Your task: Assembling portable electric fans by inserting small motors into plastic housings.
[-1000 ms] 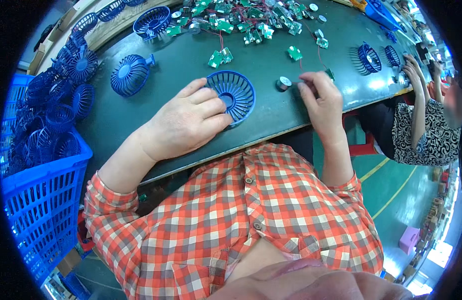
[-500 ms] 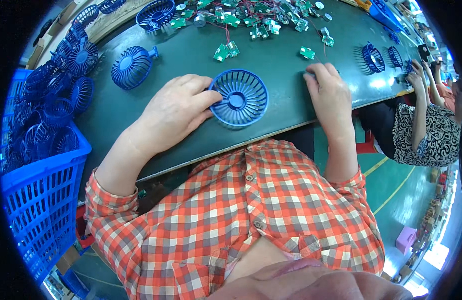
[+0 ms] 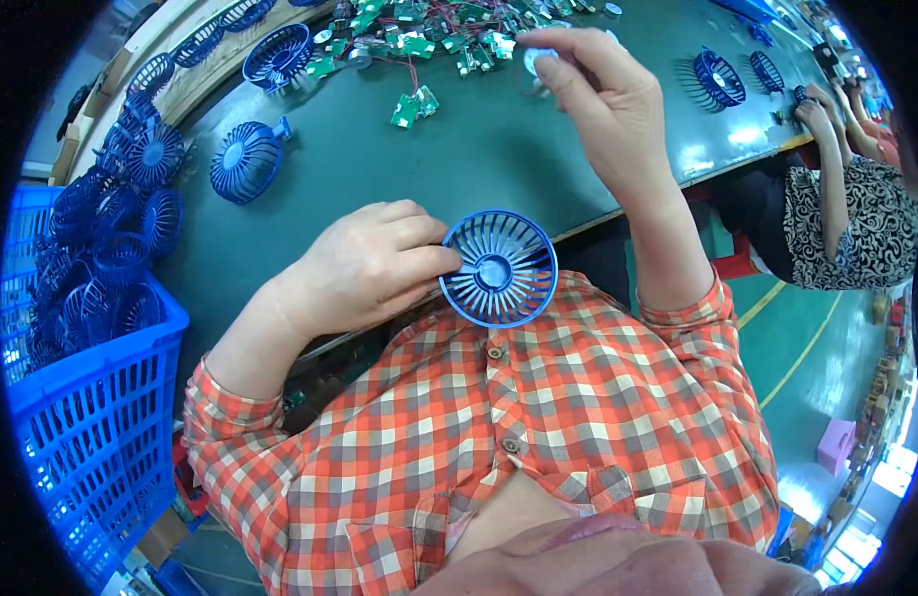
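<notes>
My left hand [image 3: 372, 268] is closed on the rim of a round blue fan cage [image 3: 494, 271], its hollow inside with ribs and a central hub facing up. It is held over the table's front edge, close to my shirt. My right hand [image 3: 613, 104] is raised over the table, thumb and fingers pinching a small round silver motor [image 3: 541, 62]. A thin wire seems to hang beside the motor; the rest of it is hidden by the fingers.
Green circuit boards with red wires [image 3: 419, 40] are heaped at the back, with one cluster [image 3: 414, 106] lying nearer. Blue fan cages [image 3: 245, 162] stand at left, beside a heaped blue crate [image 3: 101, 348]. More cages [image 3: 717, 77] lie at right, near a co-worker's hands [image 3: 822, 114].
My left hand has drawn the fan cage toward me, off the tabletop. My right hand has risen from the table with the motor; the loose board near it no longer shows there.
</notes>
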`<state>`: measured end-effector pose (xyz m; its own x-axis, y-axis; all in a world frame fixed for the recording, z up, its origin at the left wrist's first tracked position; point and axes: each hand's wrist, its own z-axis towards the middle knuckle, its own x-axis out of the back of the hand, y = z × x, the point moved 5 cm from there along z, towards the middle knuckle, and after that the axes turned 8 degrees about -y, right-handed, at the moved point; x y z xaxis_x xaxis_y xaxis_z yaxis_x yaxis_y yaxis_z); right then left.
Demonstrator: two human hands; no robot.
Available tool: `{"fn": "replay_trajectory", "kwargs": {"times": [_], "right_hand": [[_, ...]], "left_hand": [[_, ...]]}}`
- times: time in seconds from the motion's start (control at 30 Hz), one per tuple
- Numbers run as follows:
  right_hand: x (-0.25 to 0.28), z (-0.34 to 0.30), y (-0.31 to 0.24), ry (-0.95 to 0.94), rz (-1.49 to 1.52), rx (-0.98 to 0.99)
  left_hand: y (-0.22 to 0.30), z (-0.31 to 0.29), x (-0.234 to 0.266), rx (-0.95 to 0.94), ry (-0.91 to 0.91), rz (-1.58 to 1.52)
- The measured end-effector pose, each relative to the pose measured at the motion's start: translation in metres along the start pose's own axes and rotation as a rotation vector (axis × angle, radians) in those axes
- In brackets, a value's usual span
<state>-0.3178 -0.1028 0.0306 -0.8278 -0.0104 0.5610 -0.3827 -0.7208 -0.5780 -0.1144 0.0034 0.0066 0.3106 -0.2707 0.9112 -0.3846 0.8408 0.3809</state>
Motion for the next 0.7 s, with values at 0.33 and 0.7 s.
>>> {"fn": "replay_trajectory", "kwargs": {"times": [0.33, 0.7], "right_hand": [[-0.001, -0.060, 0.018, -0.187, -0.632, -0.179], [0.000, -0.040, -0.008, -0.384, -0.400, -0.165]], "left_hand": [[0.000, -0.006, -0.003, 0.011, 0.032, 0.006], [-0.001, -0.002, -0.007, 0.081, 0.091, 0.064]]}}
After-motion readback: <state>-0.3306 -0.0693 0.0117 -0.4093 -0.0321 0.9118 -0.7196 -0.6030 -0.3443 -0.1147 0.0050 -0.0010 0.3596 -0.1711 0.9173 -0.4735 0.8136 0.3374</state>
